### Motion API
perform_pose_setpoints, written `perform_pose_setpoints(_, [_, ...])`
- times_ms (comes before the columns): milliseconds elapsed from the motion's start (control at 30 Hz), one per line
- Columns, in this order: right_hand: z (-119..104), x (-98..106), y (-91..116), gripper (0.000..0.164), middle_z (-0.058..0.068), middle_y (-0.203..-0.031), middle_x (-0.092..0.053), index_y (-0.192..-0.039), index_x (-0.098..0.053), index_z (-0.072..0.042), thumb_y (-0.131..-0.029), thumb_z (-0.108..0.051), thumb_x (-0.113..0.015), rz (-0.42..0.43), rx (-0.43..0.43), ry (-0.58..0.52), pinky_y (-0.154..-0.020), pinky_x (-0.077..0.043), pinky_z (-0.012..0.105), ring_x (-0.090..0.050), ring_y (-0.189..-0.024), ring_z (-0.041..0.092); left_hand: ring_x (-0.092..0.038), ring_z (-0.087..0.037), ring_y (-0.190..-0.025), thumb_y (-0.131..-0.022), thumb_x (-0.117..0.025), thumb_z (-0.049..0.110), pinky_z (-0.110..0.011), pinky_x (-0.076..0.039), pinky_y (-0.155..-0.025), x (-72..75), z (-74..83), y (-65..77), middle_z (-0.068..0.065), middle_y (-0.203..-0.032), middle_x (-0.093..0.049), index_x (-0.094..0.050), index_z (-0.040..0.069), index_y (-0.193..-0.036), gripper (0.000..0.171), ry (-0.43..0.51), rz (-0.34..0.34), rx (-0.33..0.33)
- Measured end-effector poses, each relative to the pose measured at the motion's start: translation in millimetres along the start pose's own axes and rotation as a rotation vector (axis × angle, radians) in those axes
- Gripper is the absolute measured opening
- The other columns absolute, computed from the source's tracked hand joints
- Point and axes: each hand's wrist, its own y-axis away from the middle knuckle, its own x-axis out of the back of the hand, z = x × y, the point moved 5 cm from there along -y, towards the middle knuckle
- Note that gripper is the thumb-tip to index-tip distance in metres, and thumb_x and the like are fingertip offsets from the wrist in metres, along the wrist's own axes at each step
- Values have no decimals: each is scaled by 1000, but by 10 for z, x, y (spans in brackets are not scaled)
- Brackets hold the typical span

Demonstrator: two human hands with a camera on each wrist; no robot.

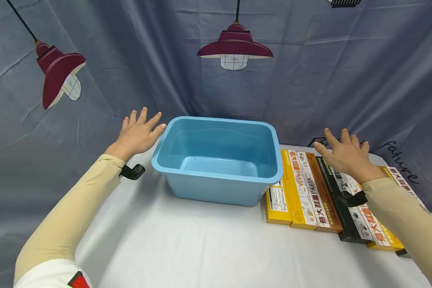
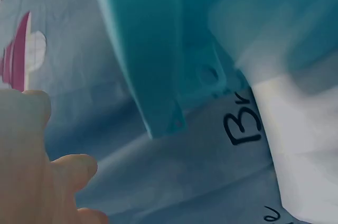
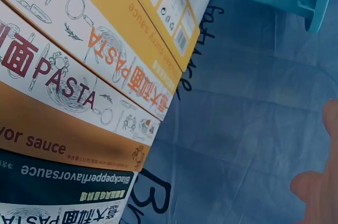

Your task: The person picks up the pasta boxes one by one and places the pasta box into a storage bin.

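A light blue plastic tub [image 1: 219,191] stands on the white table, its open top facing up and nothing inside. My left hand [image 1: 138,134] is held up beside the tub's left rim with fingers spread, holding nothing. In the left wrist view, the fingers [image 2: 74,171] show at the lower left, apart from the tub [image 2: 153,39]. My right hand [image 1: 349,156] hovers with spread fingers over a row of pasta boxes [image 1: 306,188] in yellow, brown and black. The right wrist view shows those pasta boxes [image 3: 79,71] at left and the fingers [image 3: 311,187] at the right edge.
The white tablecloth [image 1: 187,248] covers the table in front of the tub. Behind hangs a grey-blue curtain [image 1: 309,80] printed with red lamps and black lettering. The leftmost yellow box [image 1: 279,216] lies close against the tub's right side. Black straps circle both wrists.
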Motion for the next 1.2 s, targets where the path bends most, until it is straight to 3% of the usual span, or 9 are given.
perform_pose_setpoints(433, [41, -30, 3, 91, 48, -157, 5, -164, 0, -11, -100, -73, -18, 1, -12, -6, -109, 4, 83, 1, -141, 73, 3, -53, -156, -108, -29, 55, -69, 2, -123, -43, 365, 205, -26, -170, -5, -21, 21, -164, 66, -50, 1, -117])
perform_pose_setpoints(767, [112, -63, 28, 91, 48, -157, 5, -163, 1, -10, -100, -74, -17, -3, -27, -11, -110, 4, 83, 0, -141, 74, -14, -51, -156, -108, -40, 50, -68, -6, -123, -221, 682, 557, -24, -167, -23, -39, 17, -158, 60, -27, 51, -240])
perform_pose_setpoints(1200, [241, -96, 44, 93, 49, -156, 5, -163, 1, -9, -99, -75, -15, -5, -47, -39, -108, 5, 84, 0, -139, 76, -36, -49, -148, -103, -52, 48, -68, -19, -121, -477, 878, 841, -23, -155, -45, -55, 13, -147, 56, 29, 157, -335])
